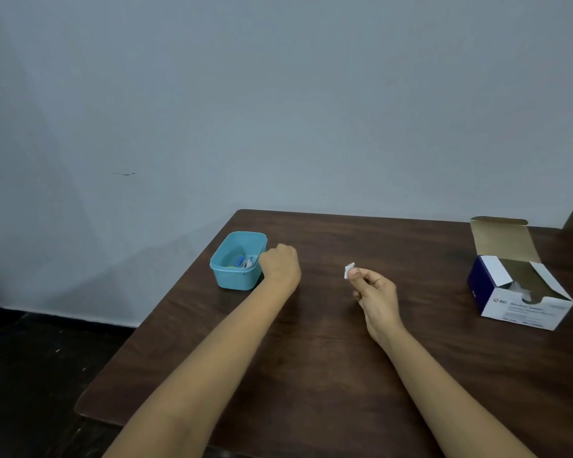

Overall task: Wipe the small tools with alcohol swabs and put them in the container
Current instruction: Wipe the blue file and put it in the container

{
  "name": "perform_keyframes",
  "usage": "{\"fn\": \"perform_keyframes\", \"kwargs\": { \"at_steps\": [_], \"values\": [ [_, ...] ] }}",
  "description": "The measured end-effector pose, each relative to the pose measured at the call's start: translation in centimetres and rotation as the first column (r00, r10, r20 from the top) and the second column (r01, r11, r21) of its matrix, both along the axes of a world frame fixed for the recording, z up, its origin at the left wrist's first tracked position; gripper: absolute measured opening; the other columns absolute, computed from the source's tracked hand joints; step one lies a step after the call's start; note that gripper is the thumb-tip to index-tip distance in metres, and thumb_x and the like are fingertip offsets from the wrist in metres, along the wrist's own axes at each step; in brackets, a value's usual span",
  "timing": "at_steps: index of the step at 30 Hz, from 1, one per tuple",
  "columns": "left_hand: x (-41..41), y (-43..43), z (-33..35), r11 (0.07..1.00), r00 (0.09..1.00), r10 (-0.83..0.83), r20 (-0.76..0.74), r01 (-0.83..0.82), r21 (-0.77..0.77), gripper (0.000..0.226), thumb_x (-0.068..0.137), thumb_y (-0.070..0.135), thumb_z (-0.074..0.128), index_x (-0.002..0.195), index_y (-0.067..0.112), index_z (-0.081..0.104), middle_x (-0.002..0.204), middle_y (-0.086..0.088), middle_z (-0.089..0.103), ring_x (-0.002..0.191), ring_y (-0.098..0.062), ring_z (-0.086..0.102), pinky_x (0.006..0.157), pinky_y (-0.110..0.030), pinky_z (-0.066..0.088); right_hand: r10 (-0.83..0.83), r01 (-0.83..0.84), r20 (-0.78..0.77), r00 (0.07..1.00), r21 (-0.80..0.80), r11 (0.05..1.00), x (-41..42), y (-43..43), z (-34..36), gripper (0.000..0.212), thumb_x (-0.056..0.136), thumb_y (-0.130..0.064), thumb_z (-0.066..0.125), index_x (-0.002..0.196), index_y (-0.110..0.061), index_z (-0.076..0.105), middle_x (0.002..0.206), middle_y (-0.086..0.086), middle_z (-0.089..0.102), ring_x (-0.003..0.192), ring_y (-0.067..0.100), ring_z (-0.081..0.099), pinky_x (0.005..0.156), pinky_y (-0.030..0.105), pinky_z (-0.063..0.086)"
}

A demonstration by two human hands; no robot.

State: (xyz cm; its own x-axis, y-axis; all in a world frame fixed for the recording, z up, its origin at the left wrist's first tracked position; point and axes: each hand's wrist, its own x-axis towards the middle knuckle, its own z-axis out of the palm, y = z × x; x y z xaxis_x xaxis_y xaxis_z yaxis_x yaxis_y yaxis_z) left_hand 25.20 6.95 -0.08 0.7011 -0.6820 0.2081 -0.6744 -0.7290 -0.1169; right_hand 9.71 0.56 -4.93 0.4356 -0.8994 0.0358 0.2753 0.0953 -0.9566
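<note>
Left hand curls beside container; right hand pinches upright swab.

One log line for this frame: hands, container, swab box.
left hand: at container rim, grip hidden | right hand: pinches swab | tools: in container | box: open, far right

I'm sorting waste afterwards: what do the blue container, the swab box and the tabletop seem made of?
Blue container: likely moulded plastic, smooth and slightly glossy, with rounded corners and a lipped rim. Swab box: printed cardboard; the open flap shows a raw brown inside. Table: dark wood or wood-look laminate, faint grain; which, I cannot tell.
</note>
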Motion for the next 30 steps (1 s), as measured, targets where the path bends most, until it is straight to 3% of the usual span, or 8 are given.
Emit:
{"fn": "perform_keyframes", "kwargs": {
  "at_steps": [7, 18, 20, 22, 25, 27, 30],
  "values": [
    [0.1, -0.1, -0.4, 0.991, 1.0, -0.013, -0.002, 0.013, 0.135, 0.033, 0.101, 0.023, 0.046, 0.13, 0.009, 0.053, 0.125, -0.005, 0.058, 0.114, -0.022, 0.059, 0.076, -0.026, 0.042, -0.009, 0.009, 0.01, 1.0, -0.001, 1.0, 0.1, -0.3, -0.4, 0.006, 0.086, -0.015, 0.07, 0.083, -0.011, 0.073, 0.085, -0.003, 0.069, 0.062, 0.008, 0.042, 0.063, 0.023, 0.04],
    [-2.2, 0.8, -1.1, 0.974, 0.99, -0.135, 0.042, 0.125, 0.187, 0.026, 0.097, 0.005, 0.045, 0.117, 0.007, 0.061, 0.112, -0.005, 0.065, 0.099, -0.019, 0.064, 0.067, -0.026, 0.04, -0.045, 0.037, 0.088, 0.995, 0.091, 0.995, -0.5, -0.6, 0.1, 0.008, 0.089, -0.011, 0.066, 0.084, -0.014, 0.072, 0.076, -0.007, 0.063, 0.061, 0.006, 0.04, 0.058, 0.021, 0.036],
    [-2.6, 0.9, -1.0, 0.987, 0.991, -0.128, -0.028, 0.13, 0.094, 0.028, 0.098, 0.008, 0.043, 0.123, 0.008, 0.057, 0.112, -0.006, 0.065, 0.098, -0.021, 0.065, 0.066, -0.028, 0.04, -0.075, 0.065, 0.103, 0.992, 0.095, 0.993, -0.8, -0.8, 0.3, 0.007, 0.09, -0.011, 0.065, 0.087, -0.013, 0.071, 0.078, -0.008, 0.064, 0.062, 0.005, 0.041, 0.057, 0.02, 0.036],
    [-3.4, 0.9, -0.6, 0.989, 0.972, -0.122, -0.2, 0.103, -0.102, 0.026, 0.098, 0.012, 0.041, 0.121, 0.006, 0.051, 0.112, -0.01, 0.064, 0.098, -0.026, 0.064, 0.067, -0.032, 0.04, -0.122, 0.115, 0.086, 0.989, 0.078, 0.99, -1.4, -1.3, 0.4, 0.006, 0.09, -0.013, 0.066, 0.092, -0.012, 0.072, 0.084, -0.009, 0.067, 0.066, 0.003, 0.045, 0.059, 0.02, 0.038],
    [-5.2, 0.8, 0.0, 0.92, 0.862, -0.251, -0.44, 0.07, -0.386, 0.013, 0.098, 0.014, 0.043, 0.107, 0.007, 0.049, 0.104, -0.011, 0.063, 0.082, -0.023, 0.061, 0.065, -0.032, 0.043, -0.213, 0.203, 0.095, 0.972, 0.105, 0.974, -2.5, -2.2, 0.8, 0.011, 0.09, -0.013, 0.066, 0.098, -0.008, 0.071, 0.091, -0.004, 0.067, 0.071, 0.003, 0.05, 0.062, 0.021, 0.039],
    [-6.8, 0.8, 0.0, 0.831, 0.785, -0.384, -0.486, 0.065, -0.553, 0.009, 0.099, 0.017, 0.042, 0.103, 0.011, 0.049, 0.098, -0.009, 0.064, 0.077, -0.017, 0.06, 0.063, -0.028, 0.045, -0.248, 0.217, 0.166, 0.954, 0.186, 0.958, -3.3, -2.4, 1.0, 0.006, 0.09, -0.01, 0.064, 0.093, -0.01, 0.07, 0.09, -0.002, 0.065, 0.07, 0.003, 0.049, 0.061, 0.02, 0.038],
    [-9.0, 0.7, -0.6, 0.735, 0.714, -0.498, -0.492, 0.048, -0.676, 0.01, 0.101, 0.021, 0.041, 0.101, 0.018, 0.05, 0.09, -0.001, 0.063, 0.076, -0.01, 0.059, 0.066, -0.022, 0.047, -0.201, 0.152, 0.206, 0.958, 0.233, 0.961, -4.1, -2.0, 1.5, 0.008, 0.091, -0.007, 0.062, 0.086, -0.01, 0.068, 0.083, -0.002, 0.061, 0.067, 0.005, 0.045, 0.06, 0.021, 0.036]
  ]
}}
